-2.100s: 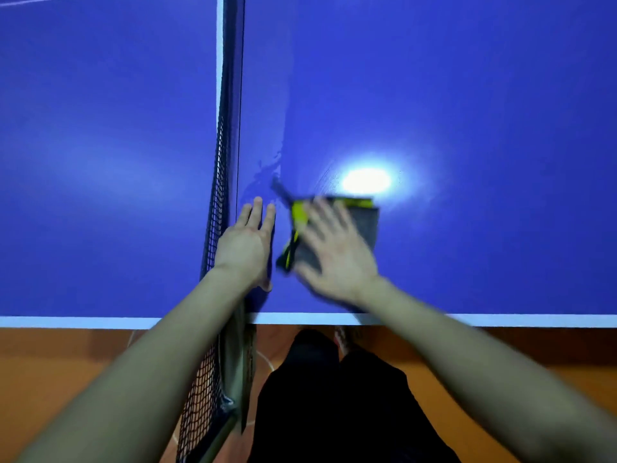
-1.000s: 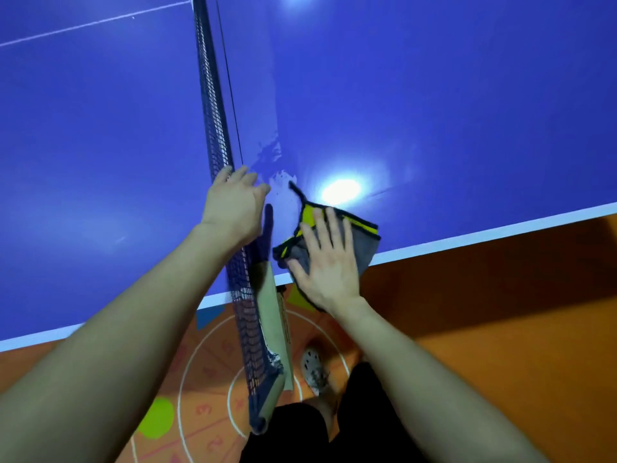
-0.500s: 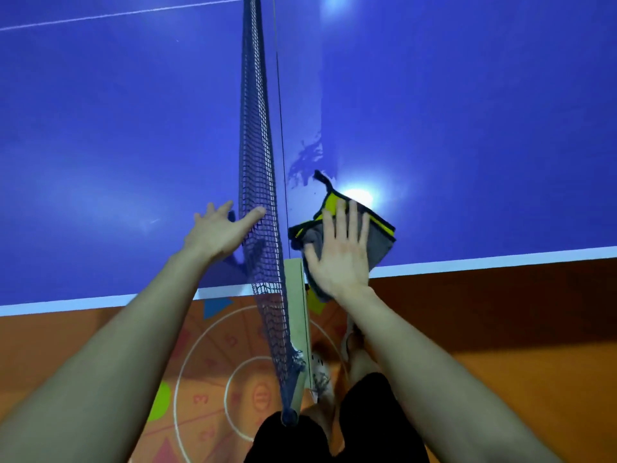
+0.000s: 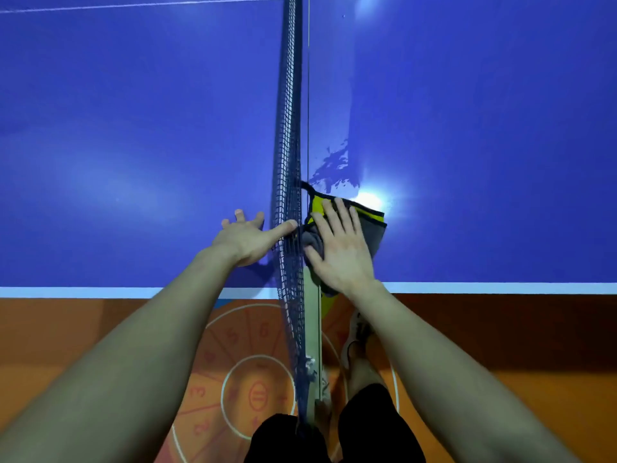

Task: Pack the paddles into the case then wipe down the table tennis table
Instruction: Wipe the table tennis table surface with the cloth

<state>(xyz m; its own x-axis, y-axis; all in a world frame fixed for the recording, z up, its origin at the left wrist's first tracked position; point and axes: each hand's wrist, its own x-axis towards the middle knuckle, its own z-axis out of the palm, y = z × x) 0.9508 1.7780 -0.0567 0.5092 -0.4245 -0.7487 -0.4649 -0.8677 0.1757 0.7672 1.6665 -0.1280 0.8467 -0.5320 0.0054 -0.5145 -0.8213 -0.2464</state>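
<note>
One grey cloth (image 4: 371, 226) with yellow trim lies on the blue counter (image 4: 133, 128), just right of the single net (image 4: 288, 128) at the near edge; the right hand (image 4: 340, 253) presses it flat, fingers straight, hiding its middle; the left hand (image 4: 245, 237) is spread open left of the net, thumb touching the mesh; one wet smear (image 4: 334, 165) shows beyond the cloth.

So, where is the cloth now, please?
In the head view, the cloth lies under the right hand, just right of the net near the table edge.
</note>
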